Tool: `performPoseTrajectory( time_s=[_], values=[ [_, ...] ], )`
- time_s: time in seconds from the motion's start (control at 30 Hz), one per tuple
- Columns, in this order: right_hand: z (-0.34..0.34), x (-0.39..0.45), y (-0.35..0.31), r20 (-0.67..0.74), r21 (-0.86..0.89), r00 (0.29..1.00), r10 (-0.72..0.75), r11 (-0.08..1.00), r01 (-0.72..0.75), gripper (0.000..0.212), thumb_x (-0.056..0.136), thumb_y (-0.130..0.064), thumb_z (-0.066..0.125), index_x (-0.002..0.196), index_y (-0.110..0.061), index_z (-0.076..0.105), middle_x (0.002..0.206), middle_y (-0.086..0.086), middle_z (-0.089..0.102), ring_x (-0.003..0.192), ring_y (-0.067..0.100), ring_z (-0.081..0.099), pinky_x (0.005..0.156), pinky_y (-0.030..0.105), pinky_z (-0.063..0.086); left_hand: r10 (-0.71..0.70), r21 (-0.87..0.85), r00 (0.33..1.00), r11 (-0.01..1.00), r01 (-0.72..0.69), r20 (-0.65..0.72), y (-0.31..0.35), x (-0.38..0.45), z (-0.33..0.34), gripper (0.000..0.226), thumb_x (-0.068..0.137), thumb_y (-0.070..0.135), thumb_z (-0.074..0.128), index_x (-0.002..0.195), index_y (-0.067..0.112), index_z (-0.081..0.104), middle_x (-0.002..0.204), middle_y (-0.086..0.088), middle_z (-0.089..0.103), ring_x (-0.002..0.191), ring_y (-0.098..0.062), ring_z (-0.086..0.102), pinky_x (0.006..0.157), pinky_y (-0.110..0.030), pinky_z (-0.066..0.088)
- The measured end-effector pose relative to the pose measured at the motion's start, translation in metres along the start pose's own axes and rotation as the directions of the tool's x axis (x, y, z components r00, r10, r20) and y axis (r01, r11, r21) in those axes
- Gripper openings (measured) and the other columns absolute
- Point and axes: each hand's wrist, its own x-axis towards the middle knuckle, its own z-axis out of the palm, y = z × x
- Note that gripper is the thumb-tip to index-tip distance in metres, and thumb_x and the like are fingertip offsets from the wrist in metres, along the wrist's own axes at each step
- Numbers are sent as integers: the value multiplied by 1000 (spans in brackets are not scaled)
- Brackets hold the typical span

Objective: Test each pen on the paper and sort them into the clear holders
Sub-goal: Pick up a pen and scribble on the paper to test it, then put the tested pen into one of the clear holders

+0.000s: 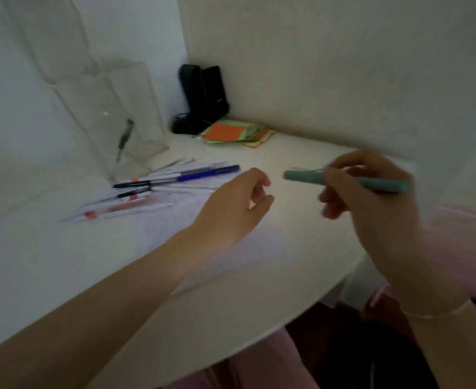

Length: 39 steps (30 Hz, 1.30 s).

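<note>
One dark pen stood in a clear holder; the pile waited. Right hand gripped a teal pen, left hand loose, empty.

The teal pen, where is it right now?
In the head view, the teal pen is at the right, gripped in the right hand above the white table, its free end pointing toward the left hand, well clear of the pen pile.
</note>
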Motion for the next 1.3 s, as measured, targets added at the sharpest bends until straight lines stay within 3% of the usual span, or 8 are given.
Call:
performPoseTrajectory(
  time_s=[0.2,0.4,0.53,0.67,0.8,0.9,1.13,1.3],
  values=[
    [-122,-54,73,-493,-280,869,-45,954,-110,15,86,-10,53,72,-15,49,58,1,49,48,4,46,45,16,36,176,90,954,975,-202,242,68,32,99,38,99,27,41,135,16,45,148,-3,37,136,-19,32,111,-32,20],
    [-172,-100,183,-358,-503,771,526,588,-634,14,87,-24,61,74,-21,56,75,3,67,65,22,61,62,34,49,130,165,938,968,-191,321,86,60,146,39,100,28,33,138,22,39,154,-2,25,143,-15,15,114,-38,7],
    [-188,-113,237,-259,-561,576,775,365,-743,15,89,-24,55,84,-14,66,85,6,72,71,25,66,77,38,55,123,120,943,979,-167,311,79,60,152,38,101,30,33,138,25,40,152,-1,29,142,-13,18,114,-38,11],
    [-196,-116,255,-287,-613,512,810,256,-748,17,89,-19,55,97,-8,66,87,11,68,73,28,63,71,34,52,138,105,946,979,-175,292,77,59,151,39,101,30,35,138,24,41,152,-1,30,142,-13,19,115,-38,13],
    [-198,-95,235,-326,-605,576,750,302,-736,13,90,-13,50,82,-10,60,89,14,62,75,27,55,73,33,44,139,104,951,979,-173,277,76,59,153,39,100,29,36,138,24,42,151,-2,32,141,-14,22,116,-39,13],
    [-191,-58,202,-416,-594,733,539,449,-667,16,91,-12,46,82,-8,60,84,11,58,83,30,60,72,31,41,164,61,959,981,-182,230,78,58,153,34,99,24,40,131,18,50,143,-5,45,135,-18,35,113,-44,22],
    [-85,42,62,-227,-538,969,-94,842,-44,17,88,-9,55,95,-18,68,86,-3,63,71,7,54,63,2,38,157,-86,974,981,-173,-162,62,50,84,23,88,8,48,101,16,65,105,0,65,94,-13,60,87,-26,46],
    [41,67,28,138,-437,964,-229,859,267,22,78,-5,54,89,-15,71,88,3,70,79,23,63,79,34,51,-53,32,948,997,67,-313,-25,32,-3,29,83,-6,51,96,15,67,99,2,62,92,-9,56,81,-4,34]
  ],
)
